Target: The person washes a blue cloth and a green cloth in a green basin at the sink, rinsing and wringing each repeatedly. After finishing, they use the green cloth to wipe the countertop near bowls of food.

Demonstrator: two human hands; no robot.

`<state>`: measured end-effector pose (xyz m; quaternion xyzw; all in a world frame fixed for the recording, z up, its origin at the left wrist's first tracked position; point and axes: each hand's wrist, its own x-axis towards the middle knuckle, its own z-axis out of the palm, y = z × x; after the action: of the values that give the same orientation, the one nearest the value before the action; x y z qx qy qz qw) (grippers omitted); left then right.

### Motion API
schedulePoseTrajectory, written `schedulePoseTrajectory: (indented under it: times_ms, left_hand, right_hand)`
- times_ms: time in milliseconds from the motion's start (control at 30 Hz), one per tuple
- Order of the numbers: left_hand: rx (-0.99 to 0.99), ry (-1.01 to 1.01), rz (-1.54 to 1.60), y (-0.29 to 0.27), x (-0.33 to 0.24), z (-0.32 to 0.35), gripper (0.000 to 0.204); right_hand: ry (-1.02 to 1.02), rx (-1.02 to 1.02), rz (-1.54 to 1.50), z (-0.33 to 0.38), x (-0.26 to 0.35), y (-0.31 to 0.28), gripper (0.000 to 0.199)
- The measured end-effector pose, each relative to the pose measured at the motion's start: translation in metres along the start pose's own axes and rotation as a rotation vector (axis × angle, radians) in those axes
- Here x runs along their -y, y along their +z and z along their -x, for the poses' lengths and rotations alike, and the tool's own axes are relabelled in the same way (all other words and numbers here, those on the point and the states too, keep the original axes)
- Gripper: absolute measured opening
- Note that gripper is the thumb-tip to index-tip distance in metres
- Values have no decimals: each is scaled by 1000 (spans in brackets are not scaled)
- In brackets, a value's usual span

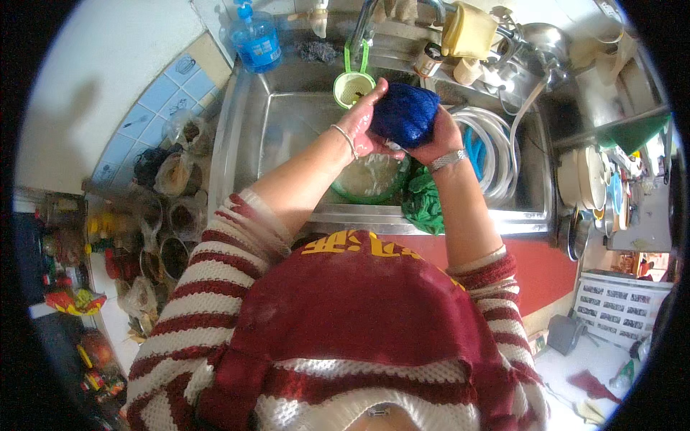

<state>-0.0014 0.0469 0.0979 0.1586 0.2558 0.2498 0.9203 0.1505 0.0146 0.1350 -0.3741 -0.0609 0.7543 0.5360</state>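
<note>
Over the double steel sink [251,133], a dark blue, rounded cloth bundle [406,113] is held up between my hands. My left hand [365,128] looks wet and cups its left side, thumb at the upper edge and fingers beneath. Around its right side, partly hidden by it, wraps my right hand [444,136]. Below them a green-rimmed basin [370,179] holds water with a splashing stream. A green strainer [352,87] hangs just beyond my left hand. Bunched green cloth or plastic [424,205] lies by my right wrist.
Coiled clear hose [503,158] fills the right basin. A blue pump bottle [255,43] stands at the back left corner. Yellow cloth [468,30] drapes near the faucet, with a small jar [429,59] beside it. Pots [586,176] stand at right; bagged items [180,172] crowd the left.
</note>
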Motion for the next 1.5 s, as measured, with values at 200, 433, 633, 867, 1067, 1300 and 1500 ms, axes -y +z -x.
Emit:
schedulePoseTrajectory:
  times_ms: [200, 433, 633, 867, 1067, 1300, 1500]
  left_hand:
    - [-179, 552, -7, 40, -7, 6, 29]
    - [-269, 1278, -1160, 79, -6, 35, 34]
    - [-508, 1118, -833, 96, -13, 38, 26]
    - [-581, 790, -201, 77, -22, 17, 20]
    - [-444, 583, -78, 32, -35, -29, 23]
    - [-461, 298, -60, 11, -43, -47, 26]
    - [-485, 29, -406, 28, -41, -5, 47]
  right_hand:
    - [40, 141, 148, 19, 5, -5, 52]
    - [136, 233, 39, 42, 17, 16, 65]
    - [104, 48, 205, 20, 25, 45, 40]
    - [-2, 44, 388, -18, 33, 36, 20]
    - [-491, -42, 857, -15, 28, 37, 21]
    - [-1089, -152, 1474, 7, 20, 44, 19]
    - [-921, -96, 1357, 1, 9, 31, 19]
